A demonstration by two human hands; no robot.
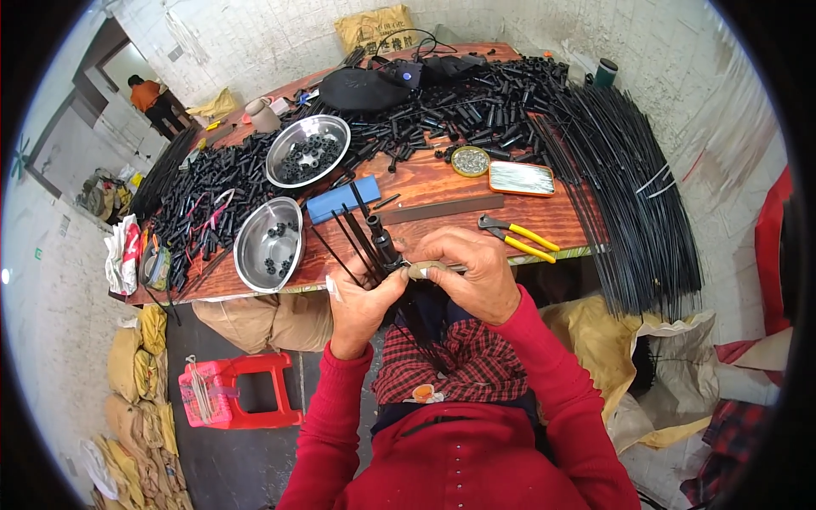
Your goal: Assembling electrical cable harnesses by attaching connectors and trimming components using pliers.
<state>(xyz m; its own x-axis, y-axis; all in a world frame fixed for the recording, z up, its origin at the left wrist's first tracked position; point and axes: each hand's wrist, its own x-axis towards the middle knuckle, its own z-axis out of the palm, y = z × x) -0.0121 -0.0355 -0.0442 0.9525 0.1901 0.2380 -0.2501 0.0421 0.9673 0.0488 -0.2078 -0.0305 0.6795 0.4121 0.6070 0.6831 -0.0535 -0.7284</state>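
Note:
My left hand grips a small bundle of thin black rods that fan up and leftward over the table edge. A short black tube piece sits at the top of the bundle, between both hands. My right hand is closed around a small pale tool, its thumb and fingers pressed against the black tube piece. Both hands meet just in front of the wooden table, above my lap. Red sleeves cover both forearms.
Two steel bowls hold small black rings. Heaps of black tube pieces cover the back of the table; long black rods hang off its right end. Yellow-handled pliers, a blue box and a flat tin lie nearby. A red stool stands on the floor at left.

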